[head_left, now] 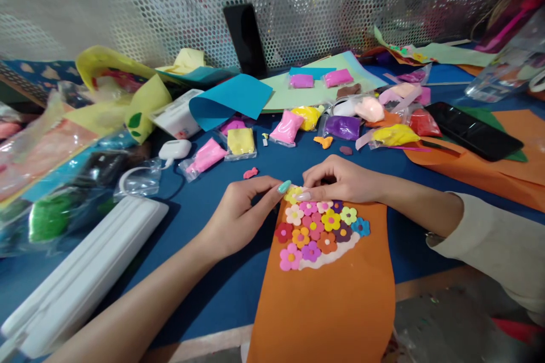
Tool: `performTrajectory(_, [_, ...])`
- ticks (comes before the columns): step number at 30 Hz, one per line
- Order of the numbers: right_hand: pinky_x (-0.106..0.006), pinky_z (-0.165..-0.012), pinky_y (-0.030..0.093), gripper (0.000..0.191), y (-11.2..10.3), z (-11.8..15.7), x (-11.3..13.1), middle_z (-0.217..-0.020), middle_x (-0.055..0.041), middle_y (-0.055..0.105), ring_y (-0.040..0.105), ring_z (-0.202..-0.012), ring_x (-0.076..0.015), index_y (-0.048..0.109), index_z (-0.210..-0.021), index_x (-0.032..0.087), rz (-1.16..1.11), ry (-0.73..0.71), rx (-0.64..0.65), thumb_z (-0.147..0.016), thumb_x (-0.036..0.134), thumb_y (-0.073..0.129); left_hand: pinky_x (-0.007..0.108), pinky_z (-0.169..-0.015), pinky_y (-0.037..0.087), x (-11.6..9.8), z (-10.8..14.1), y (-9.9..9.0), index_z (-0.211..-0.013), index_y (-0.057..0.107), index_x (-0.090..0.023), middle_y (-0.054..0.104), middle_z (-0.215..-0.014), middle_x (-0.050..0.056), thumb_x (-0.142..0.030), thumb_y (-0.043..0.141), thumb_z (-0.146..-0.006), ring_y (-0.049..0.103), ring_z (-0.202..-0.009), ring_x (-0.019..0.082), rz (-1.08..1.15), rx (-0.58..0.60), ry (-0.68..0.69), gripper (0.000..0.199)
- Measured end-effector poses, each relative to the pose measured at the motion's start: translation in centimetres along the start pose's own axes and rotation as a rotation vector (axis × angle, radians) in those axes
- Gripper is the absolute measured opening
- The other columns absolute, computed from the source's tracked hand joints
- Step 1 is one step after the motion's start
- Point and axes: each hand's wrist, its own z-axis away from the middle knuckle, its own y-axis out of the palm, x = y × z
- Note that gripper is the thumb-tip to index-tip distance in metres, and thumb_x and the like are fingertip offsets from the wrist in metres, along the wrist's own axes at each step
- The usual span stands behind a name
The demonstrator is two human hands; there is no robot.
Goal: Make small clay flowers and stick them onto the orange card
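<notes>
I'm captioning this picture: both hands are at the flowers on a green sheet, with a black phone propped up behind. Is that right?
Not quite: the head view shows the sheet is orange. The rest stands: left hand and right hand at the flowers, black phone propped up behind.

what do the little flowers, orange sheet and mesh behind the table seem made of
Little flowers: probably modelling clay, matte, with thick, rounded petals. Orange sheet: foam or paper, hard to tell; matte, smooth, evenly coloured. Mesh: likely metal, greyish, slight sheen, many small holes.
</notes>
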Motion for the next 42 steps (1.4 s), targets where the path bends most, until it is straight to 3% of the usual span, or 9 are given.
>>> performTrajectory(6, [-0.021, -0.049, 0.03, 0.025, -0.03, -0.11, 0.04, -0.06, 0.0007, 0.051, 0.041, -0.053, -0.0066, 0.063, -0.067, 0.011, 0.009, 0.011, -0.001, -0.077, 0.034, 0.063, 0.018, -0.054, 0.038, 0.31, -0.12, 0.33, -0.068, 0.056, -0.015, 0.056, -0.064, -0.002, -0.041, 0.04, -0.089, 0.046, -0.059, 0.009, 0.025, 0.036, -0.016, 0.036])
performTrajectory(10, [-0.022, -0.05, 0.029, 0.03, 0.01, -0.1, 0.06, -0.059, 0.0003, 0.052, 0.041, -0.054, -0.007, 0.064, -0.069, 0.011, 0.008, 0.016, -0.005, -0.076, 0.04, 0.063, 0.019, -0.057, 0.041, 0.3, -0.21, 0.35, -0.075, 0.056, -0.016, 0.054, -0.069, -0.001, -0.045, 0.043, -0.087, 0.047, -0.064, 0.011, 0.106, 0.025, -0.039, 0.033])
performTrajectory(17, [-0.022, -0.05, 0.03, 0.032, -0.03, -0.1, -0.02, -0.059, 0.0003, 0.052, 0.041, -0.054, -0.0071, 0.065, -0.069, 0.011, -0.001, 0.027, -0.012, -0.074, 0.043, 0.066, 0.021, -0.056, 0.04, 0.0, -0.05, 0.04, -0.069, 0.053, -0.017, 0.051, -0.065, -0.001, -0.046, 0.047, -0.083, 0.046, -0.062, 0.011, 0.204, 0.013, -0.065, 0.033])
performTrajectory(24, [-0.022, -0.05, 0.031, 0.03, 0.05, -0.19, 0.05, -0.06, 0.0004, 0.052, 0.043, -0.054, -0.0074, 0.065, -0.069, 0.011, 0.009, 0.024, -0.013, -0.075, 0.04, 0.064, 0.021, -0.061, 0.042, 0.12, 0.08, 0.18, -0.077, 0.058, -0.017, 0.058, -0.071, 0.0, -0.041, 0.046, -0.086, 0.051, -0.066, 0.012, 0.094, -0.027, -0.015, 0.028])
performTrajectory(33, [-0.022, -0.049, 0.028, 0.033, 0.15, -0.14, 0.15, -0.059, 0.0009, 0.05, 0.039, -0.054, -0.0067, 0.065, -0.068, 0.01, -0.005, 0.031, -0.012, -0.073, 0.043, 0.066, 0.019, -0.058, 0.039, 0.11, -0.15, 0.63, -0.075, 0.056, -0.017, 0.055, -0.068, -0.002, -0.038, 0.042, -0.088, 0.048, -0.064, 0.011, 0.065, -0.041, -0.001, 0.028])
performTrajectory(42, [-0.022, -0.048, 0.028, 0.034, 0.13, -0.25, 0.15, -0.058, 0.0015, 0.049, 0.039, -0.052, -0.0061, 0.064, -0.068, 0.011, -0.009, 0.016, -0.011, -0.074, 0.044, 0.066, 0.02, -0.056, 0.037, 0.3, 0.03, 0.86, -0.07, 0.053, -0.016, 0.056, -0.064, -0.002, -0.032, 0.041, -0.087, 0.047, -0.057, 0.009, -0.092, -0.145, 0.065, 0.026])
